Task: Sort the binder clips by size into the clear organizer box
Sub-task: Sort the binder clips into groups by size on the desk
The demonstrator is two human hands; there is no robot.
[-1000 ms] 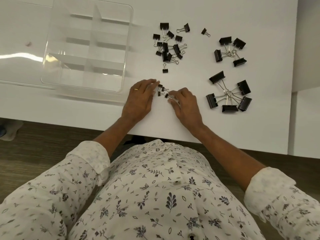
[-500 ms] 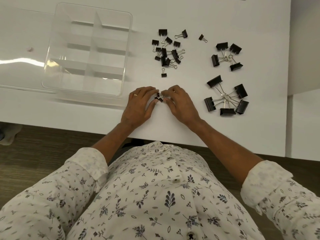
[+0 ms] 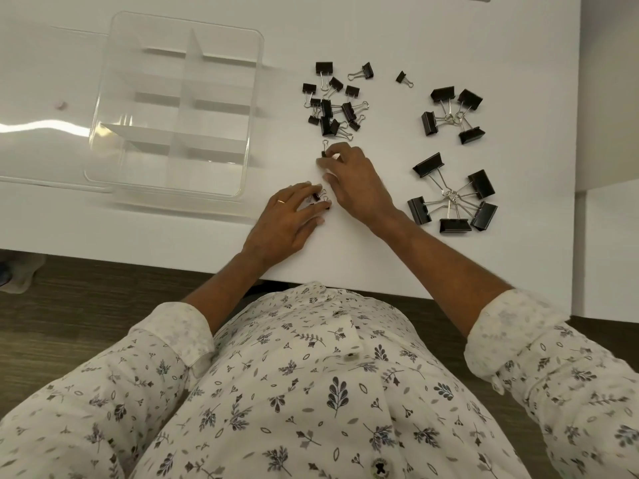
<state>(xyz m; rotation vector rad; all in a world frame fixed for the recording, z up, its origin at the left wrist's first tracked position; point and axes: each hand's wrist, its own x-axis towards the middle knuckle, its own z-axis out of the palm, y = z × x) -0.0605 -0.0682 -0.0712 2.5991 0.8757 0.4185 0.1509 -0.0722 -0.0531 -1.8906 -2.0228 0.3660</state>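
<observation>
The clear organizer box [image 3: 255, 98] with divided compartments stands on the white table at the upper left, and nothing shows inside it. My left hand [image 3: 283, 223] lies just right of its near corner and holds a few tiny black clips [image 3: 318, 198] between fingertips and thumb. My right hand [image 3: 356, 181] reaches forward and pinches one small clip [image 3: 324, 153] by its black body, just below the small-clip pile [image 3: 332, 105]. Medium clips [image 3: 453, 114] and large clips [image 3: 451, 197] lie in two groups to the right.
One stray small clip [image 3: 403, 77] lies between the small and medium groups. A flat clear lid [image 3: 38, 160] sticks out from under the box to the left, with a tiny pinkish object [image 3: 61, 104] on it. The table's right edge [image 3: 575, 167] is near the big clips.
My hands were together over the tiny clips near the table's front. The right hand has moved forward to a lone small clip below the pile; the left stays on the tiny clips.
</observation>
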